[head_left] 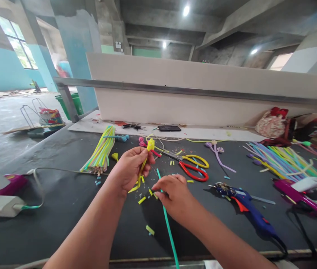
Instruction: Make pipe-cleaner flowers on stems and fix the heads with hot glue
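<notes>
My left hand [132, 166] pinches a yellow pipe-cleaner flower [151, 145] just under its bunched head, and its yellow stem [140, 179] hangs down below the fingers. To its right, my right hand [173, 192] has thumb and forefinger closed around a long green pipe cleaner [168, 222], which runs toward the table's front edge. Short yellow cut pieces [142, 200] lie scattered between and below the hands. Just beyond the right hand rest scissors [193, 170] with one red and one yellow handle, blades pointing up and left.
A blue glue gun [255, 213] lies at right, beside a purple-and-white device [301, 194]. Pipe-cleaner bundles lie at left [100, 151] and right [281, 160]. A purple flower [216, 149] and a phone [169, 128] are farther back. A cable [68, 170] crosses the left side.
</notes>
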{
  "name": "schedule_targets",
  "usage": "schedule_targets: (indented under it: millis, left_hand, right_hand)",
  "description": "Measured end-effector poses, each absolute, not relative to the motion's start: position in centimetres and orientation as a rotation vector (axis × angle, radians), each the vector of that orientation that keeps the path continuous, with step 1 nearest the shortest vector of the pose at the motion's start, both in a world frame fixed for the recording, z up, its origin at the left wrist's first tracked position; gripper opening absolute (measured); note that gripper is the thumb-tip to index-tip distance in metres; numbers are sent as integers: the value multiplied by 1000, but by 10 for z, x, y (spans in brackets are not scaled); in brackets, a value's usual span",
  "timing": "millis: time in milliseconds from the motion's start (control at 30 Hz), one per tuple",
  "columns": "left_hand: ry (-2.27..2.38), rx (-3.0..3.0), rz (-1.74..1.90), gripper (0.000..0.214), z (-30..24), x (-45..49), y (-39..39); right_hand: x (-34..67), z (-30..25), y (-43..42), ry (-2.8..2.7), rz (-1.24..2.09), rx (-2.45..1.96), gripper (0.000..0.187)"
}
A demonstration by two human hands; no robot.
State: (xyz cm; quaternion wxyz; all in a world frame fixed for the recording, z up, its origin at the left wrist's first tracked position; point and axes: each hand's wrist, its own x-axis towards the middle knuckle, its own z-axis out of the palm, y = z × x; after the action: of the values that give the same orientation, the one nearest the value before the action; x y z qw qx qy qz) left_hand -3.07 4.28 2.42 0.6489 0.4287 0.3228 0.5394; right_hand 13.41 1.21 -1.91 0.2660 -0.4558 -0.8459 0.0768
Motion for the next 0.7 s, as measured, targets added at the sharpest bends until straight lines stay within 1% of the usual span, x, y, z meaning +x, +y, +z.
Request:
schedule_targets:
  millis: [133, 267, 367, 467, 600, 700]
  left_hand:
    - [711, 951, 1222, 14, 26, -30, 42]
    - [698, 940, 1190, 16, 26, -25, 40]
    - [693, 948, 1145, 15, 23, -19, 38]
    - [704, 986, 1108, 15, 20, -13, 35]
    - [819, 1072, 1030, 19, 16, -3, 30]
    - [874, 1143, 961, 18, 13, 5, 27]
  right_hand:
    - [113, -22, 14, -2379, 235, -1245, 13]
    - [100, -30, 15, -2498, 266, -1186, 15]
    - [103, -30, 14, -2520, 283, -1165, 15]
    - [122, -18, 6, -2515, 316, -1143, 18]
    - [162, 4, -9, -2309, 322, -1227, 22]
    - [188, 13, -13, -2026, 227, -1279, 15]
